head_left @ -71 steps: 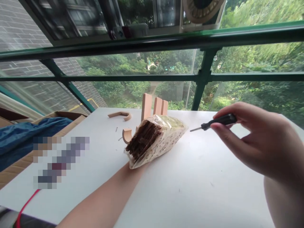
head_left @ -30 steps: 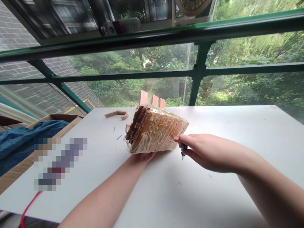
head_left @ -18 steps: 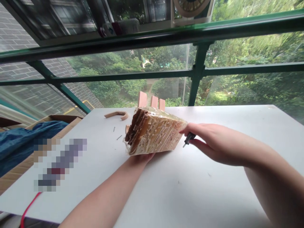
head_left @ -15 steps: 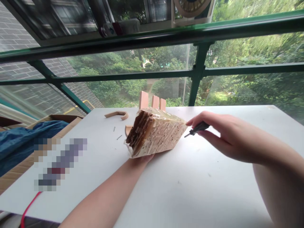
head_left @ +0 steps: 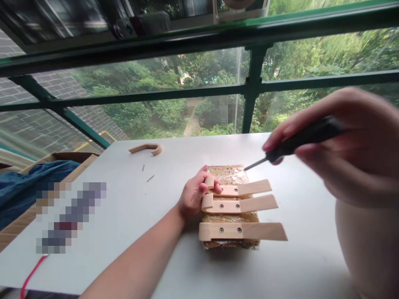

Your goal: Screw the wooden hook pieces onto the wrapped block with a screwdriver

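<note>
A plastic-wrapped block (head_left: 230,176) lies flat on the white table (head_left: 124,207). Three pale wooden hooks (head_left: 241,204) are screwed across its top, pointing right. My left hand (head_left: 196,195) grips the block's left edge, thumb and fingers curled round the hooked ends of the upper two pieces. My right hand (head_left: 346,145) hovers above and to the right of the block, closed on a black-handled screwdriver (head_left: 299,139). Its metal tip points down-left, just above the block's far right corner, not touching it.
A loose curved wooden hook (head_left: 146,148) lies at the table's far left, with two small screws (head_left: 147,173) nearer me. A cardboard box (head_left: 56,158) with blue cloth (head_left: 28,182) stands left of the table. A red cord (head_left: 31,272) hangs at the near left corner. Green window frames run behind.
The block has been turned over and laid flat, hooks now facing up. My left hand shifted to its left edge. My right hand rose nearer the camera with the screwdriver.
</note>
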The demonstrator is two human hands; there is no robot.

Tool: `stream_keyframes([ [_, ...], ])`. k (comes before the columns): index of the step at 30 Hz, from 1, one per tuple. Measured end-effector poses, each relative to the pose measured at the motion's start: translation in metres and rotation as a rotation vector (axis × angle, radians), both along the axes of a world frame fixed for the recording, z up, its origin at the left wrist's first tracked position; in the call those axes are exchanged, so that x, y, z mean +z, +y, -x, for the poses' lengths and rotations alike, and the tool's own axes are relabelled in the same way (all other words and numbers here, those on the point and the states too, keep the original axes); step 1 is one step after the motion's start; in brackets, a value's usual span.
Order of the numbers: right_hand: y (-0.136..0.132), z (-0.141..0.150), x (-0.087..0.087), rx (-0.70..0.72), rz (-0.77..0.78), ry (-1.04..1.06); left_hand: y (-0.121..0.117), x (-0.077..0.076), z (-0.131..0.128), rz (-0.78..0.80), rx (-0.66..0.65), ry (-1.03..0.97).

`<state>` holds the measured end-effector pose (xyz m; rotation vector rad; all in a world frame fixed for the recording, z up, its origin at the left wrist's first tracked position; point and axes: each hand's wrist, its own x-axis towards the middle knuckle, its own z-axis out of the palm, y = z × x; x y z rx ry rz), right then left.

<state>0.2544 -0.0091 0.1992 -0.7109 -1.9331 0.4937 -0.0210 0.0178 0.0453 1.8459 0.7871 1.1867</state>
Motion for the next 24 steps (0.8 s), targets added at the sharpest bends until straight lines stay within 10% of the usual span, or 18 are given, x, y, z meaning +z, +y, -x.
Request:
stream_keyframes([
  [7,0.033,0.019,-0.033,0.124,0.165,-0.564,0.005,-0.002,0.006,-0.031,-0.015,0.021],
  [24,0.032,0.019,-0.033,0.182,0.174,-0.518,0.008,-0.004,0.005,-0.013,0.074,-0.017],
])
